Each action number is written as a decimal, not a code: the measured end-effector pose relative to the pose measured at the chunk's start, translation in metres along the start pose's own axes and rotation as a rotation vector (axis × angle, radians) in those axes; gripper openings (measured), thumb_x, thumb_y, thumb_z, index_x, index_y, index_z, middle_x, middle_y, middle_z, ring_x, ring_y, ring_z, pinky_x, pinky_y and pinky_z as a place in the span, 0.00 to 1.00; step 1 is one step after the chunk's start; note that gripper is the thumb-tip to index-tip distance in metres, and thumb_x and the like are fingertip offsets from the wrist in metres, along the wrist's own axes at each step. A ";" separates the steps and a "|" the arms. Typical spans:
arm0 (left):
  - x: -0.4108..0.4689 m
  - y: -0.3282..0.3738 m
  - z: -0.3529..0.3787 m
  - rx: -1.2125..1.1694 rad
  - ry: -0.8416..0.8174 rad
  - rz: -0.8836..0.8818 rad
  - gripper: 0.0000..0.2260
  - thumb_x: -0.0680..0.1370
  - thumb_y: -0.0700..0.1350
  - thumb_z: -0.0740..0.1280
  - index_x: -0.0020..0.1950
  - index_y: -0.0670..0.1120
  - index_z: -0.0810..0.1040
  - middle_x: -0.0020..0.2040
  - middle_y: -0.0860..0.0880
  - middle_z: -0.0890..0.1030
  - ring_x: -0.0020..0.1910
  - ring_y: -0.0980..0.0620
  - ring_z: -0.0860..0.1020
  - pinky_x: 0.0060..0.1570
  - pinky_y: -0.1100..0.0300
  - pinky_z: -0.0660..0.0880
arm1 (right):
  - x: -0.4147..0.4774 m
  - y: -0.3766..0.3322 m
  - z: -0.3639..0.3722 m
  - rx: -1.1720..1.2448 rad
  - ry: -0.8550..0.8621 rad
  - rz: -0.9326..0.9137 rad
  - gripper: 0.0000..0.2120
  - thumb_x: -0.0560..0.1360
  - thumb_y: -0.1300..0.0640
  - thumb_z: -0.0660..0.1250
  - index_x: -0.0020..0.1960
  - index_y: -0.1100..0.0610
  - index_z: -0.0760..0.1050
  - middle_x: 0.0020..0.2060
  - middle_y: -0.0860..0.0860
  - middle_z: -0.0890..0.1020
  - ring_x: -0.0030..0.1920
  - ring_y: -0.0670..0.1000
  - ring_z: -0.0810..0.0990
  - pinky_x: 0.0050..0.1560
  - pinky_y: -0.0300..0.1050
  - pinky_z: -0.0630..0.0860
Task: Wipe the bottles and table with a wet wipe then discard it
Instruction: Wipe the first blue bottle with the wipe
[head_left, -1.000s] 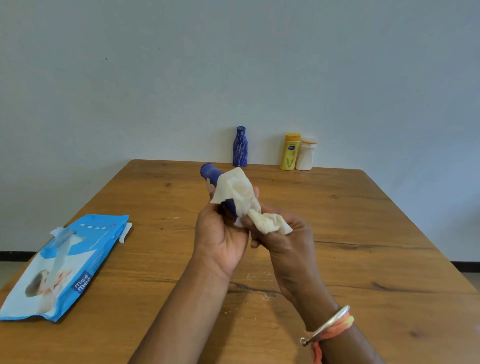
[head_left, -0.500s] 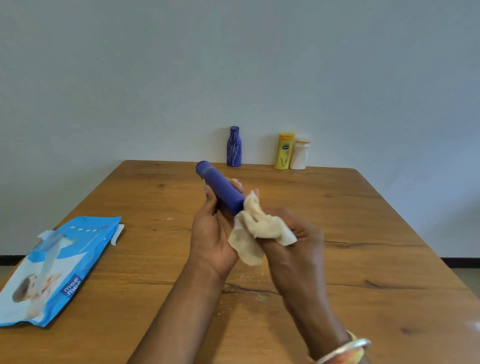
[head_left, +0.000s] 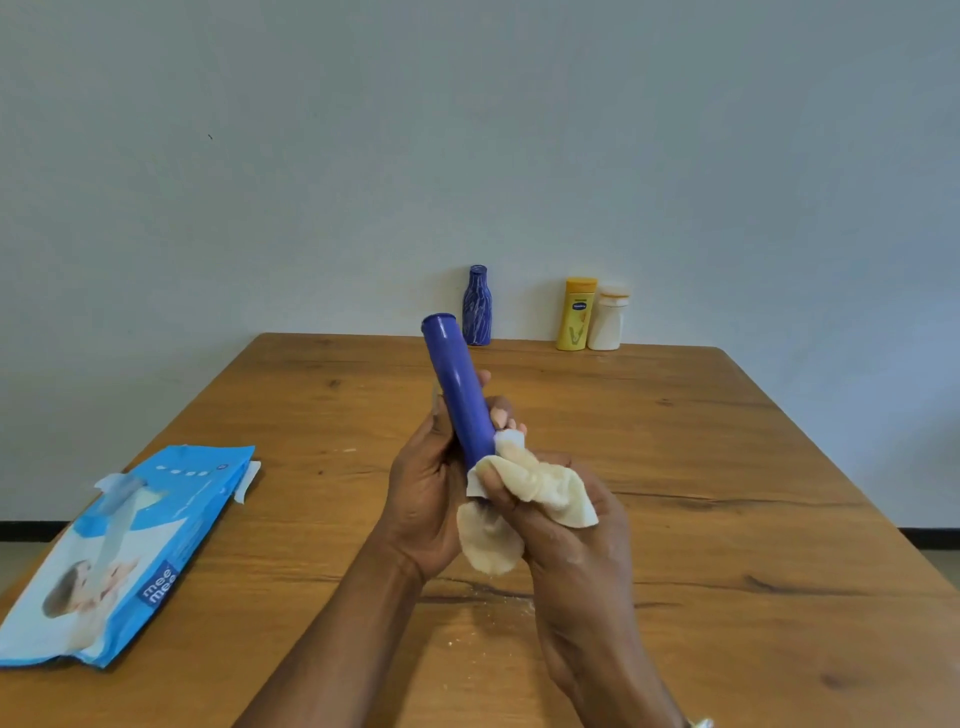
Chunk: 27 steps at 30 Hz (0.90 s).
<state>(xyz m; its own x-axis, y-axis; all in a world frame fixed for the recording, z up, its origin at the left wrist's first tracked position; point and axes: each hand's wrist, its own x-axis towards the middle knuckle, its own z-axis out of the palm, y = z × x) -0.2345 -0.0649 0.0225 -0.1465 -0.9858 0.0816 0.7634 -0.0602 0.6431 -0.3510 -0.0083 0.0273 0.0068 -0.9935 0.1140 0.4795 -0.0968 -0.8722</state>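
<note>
1. Since half a second ago, the blue tube (head_left: 458, 387) has swung from a low leftward slant to nearly upright, its flat end now overlapping the far table edge, and the wet wipe (head_left: 540, 488) has slid down to the tube's lower end.
2. Left hand (head_left: 428, 499) is closed around the lower half of the tube, thumb on the left side, fingertips showing past its right side.
3. Right hand (head_left: 566, 525) is pinched on the bunched wipe, pressing it around the bottom of the tube; a loose flap hangs below between the two wrists.
4. Both hands hover above the wooden table (head_left: 727, 519), over its middle.
5. At the far edge, against the wall (head_left: 467, 130), stand a small patterned blue bottle (head_left: 477, 306), and to its right a yellow bottle (head_left: 576, 314) touching or just beside a white bottle (head_left: 608, 319). The tube's top sits just left of the blue bottle in view.
6. A blue wipes pack (head_left: 119, 556) lies flat near the left edge, its flap lifted, well apart from the hands.
7. Pale crumbs or specks dot the wood below the wrists.
8. The tube's bottom end is hidden by the wipe and fingers. The right wrist is cut off at the lower edge, with only a sliver of a bangle (head_left: 701, 723) showing. The bottle labels are too small to read.
</note>
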 end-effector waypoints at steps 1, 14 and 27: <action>0.002 0.001 0.000 0.076 0.009 -0.001 0.19 0.87 0.51 0.50 0.66 0.44 0.76 0.47 0.46 0.81 0.47 0.50 0.80 0.56 0.53 0.79 | 0.002 0.001 -0.001 -0.012 0.029 -0.019 0.13 0.63 0.59 0.83 0.45 0.59 0.85 0.41 0.59 0.87 0.41 0.54 0.85 0.39 0.44 0.81; 0.003 0.010 0.005 0.682 0.094 0.126 0.15 0.84 0.54 0.61 0.62 0.50 0.83 0.53 0.44 0.86 0.51 0.48 0.84 0.47 0.55 0.82 | 0.056 0.019 -0.039 -1.198 -0.064 -0.770 0.21 0.78 0.53 0.65 0.71 0.48 0.77 0.73 0.46 0.74 0.65 0.50 0.74 0.59 0.37 0.69; 0.072 0.003 -0.015 1.013 -0.145 0.059 0.16 0.83 0.53 0.60 0.64 0.45 0.78 0.49 0.43 0.83 0.43 0.49 0.82 0.42 0.51 0.82 | 0.143 -0.011 -0.035 -0.554 -0.176 -0.017 0.24 0.82 0.41 0.59 0.48 0.63 0.76 0.31 0.56 0.82 0.29 0.51 0.82 0.29 0.43 0.78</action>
<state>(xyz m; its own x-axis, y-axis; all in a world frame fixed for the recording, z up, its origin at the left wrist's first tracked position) -0.2336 -0.1383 0.0189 -0.2525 -0.9504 0.1818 -0.1087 0.2145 0.9707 -0.3857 -0.1518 0.0367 0.1712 -0.9711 0.1661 -0.0500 -0.1769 -0.9830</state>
